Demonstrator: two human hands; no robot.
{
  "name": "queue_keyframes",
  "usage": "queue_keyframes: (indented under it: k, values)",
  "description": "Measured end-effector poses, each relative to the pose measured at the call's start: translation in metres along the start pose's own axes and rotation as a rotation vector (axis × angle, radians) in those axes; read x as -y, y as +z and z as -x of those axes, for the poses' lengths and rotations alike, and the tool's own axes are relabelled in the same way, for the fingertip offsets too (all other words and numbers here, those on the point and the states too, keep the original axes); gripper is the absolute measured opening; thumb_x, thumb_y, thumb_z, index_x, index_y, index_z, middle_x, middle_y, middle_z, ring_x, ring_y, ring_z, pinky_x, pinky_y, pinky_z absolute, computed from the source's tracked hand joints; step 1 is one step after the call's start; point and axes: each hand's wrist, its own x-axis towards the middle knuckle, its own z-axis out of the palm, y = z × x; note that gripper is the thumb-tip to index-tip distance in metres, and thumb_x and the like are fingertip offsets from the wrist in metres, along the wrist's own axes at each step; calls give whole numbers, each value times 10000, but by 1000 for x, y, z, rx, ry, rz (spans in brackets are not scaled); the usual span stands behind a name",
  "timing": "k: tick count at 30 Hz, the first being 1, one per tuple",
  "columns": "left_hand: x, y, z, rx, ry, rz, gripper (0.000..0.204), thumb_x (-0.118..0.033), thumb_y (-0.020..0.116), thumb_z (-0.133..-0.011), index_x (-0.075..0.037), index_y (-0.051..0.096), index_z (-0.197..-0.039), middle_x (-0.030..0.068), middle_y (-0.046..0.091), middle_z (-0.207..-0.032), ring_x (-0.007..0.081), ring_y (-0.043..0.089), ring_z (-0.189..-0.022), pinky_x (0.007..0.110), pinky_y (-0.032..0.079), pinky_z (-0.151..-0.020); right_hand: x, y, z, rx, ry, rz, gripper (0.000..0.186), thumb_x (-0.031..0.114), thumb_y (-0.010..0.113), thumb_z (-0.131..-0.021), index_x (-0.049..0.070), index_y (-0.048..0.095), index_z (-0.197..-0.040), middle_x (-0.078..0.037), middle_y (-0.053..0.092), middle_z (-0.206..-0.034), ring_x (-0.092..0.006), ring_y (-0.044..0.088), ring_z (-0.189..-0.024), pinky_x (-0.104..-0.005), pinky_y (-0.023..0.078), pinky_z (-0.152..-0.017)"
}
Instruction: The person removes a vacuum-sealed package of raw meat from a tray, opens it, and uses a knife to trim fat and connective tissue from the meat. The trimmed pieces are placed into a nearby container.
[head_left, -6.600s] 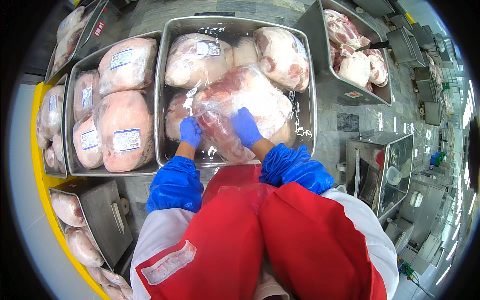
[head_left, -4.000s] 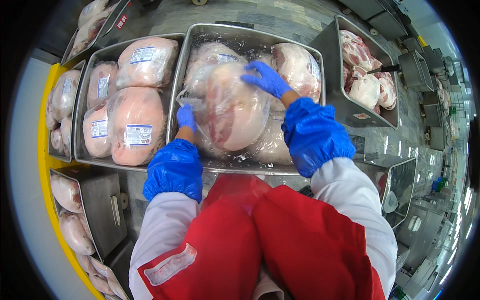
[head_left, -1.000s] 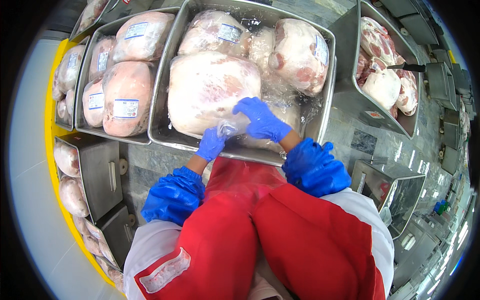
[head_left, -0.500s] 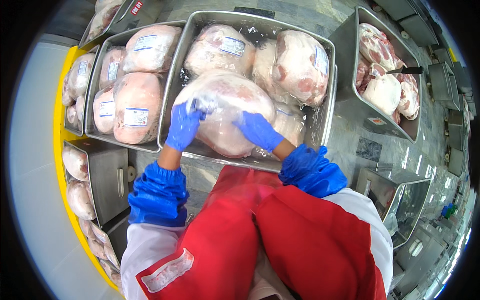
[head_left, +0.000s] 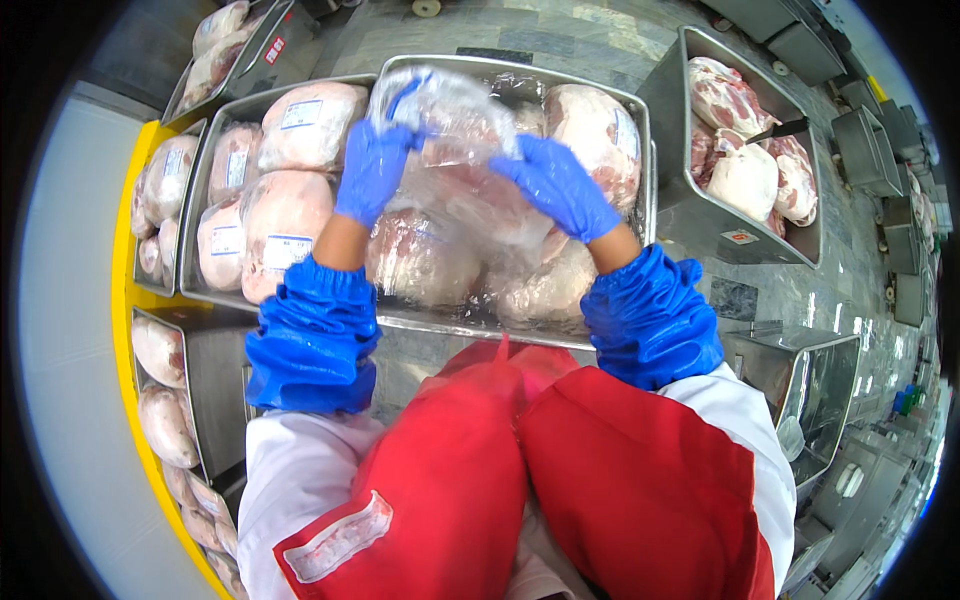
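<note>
My left hand (head_left: 372, 178), in a blue glove, is closed on a clear plastic bag (head_left: 445, 105) at the upper left of the middle steel tray (head_left: 450, 325). My right hand (head_left: 558, 188), also gloved, grips the bag's right side, its fingers bent. The bag is lifted and blurred; pink meat shows through it, though I cannot tell how much is inside. Beneath lie wrapped meat pieces (head_left: 420, 265) in water, with a labelled piece (head_left: 592, 140) at the back right.
A tray of labelled pieces (head_left: 290, 230) adjoins on the left, with more bins (head_left: 205, 390) along the yellow-edged side. At right stands a deep bin (head_left: 730, 245) of raw cuts with a black-handled knife (head_left: 790, 128), and a steel container (head_left: 810, 400) nearer on the tiled floor.
Both hands have moved up toward the far side of the tray, raising the bag. The large pale piece that lay at the front now shows only blurred beneath the plastic, higher up.
</note>
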Motion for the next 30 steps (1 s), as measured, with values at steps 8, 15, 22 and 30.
queue_keyframes:
  k: [8, 15, 22, 30]
  values:
    - [215, 35, 146, 719, -463, 210, 301, -206, 484, -857, -73, 500, -1128, 19, 562, -923, 89, 524, -676, 197, 427, -510, 89, 113, 17, 67, 77, -450, 469, 302, 622, -757, 48, 464, -1119, -151, 564, -1021, -313, 557, -945, -361, 438, -805]
    - [156, -13, 198, 715, -1155, 925, 211, -195, 504, -816, -54, 568, -959, 57, 598, -869, 153, 580, -771, 243, 464, -617, 127, 141, 47, 650, 260, -507, 373, 229, 628, -727, 57, 510, -1035, -144, 584, -956, -329, 568, -909, -410, 447, -754]
    - [113, 19, 189, 254, 96, -253, 520, -123, 579, -696, -54, 467, -1198, 101, 524, -1152, 242, 494, -1062, 357, 364, -936, 107, 211, 95, 173, 1286, -1680, 206, 124, 523, -824, -26, 541, -964, -110, 595, -882, -236, 606, -777, -369, 493, -677]
    - [186, 45, 195, 209, -354, 186, 400, -88, 480, -736, -48, 490, -1134, 97, 565, -1055, 245, 529, -1003, 325, 414, -879, 88, 170, 85, 247, 1427, -1379, 401, 263, 643, -755, 23, 539, -1060, -148, 564, -1032, -249, 566, -938, -365, 482, -740]
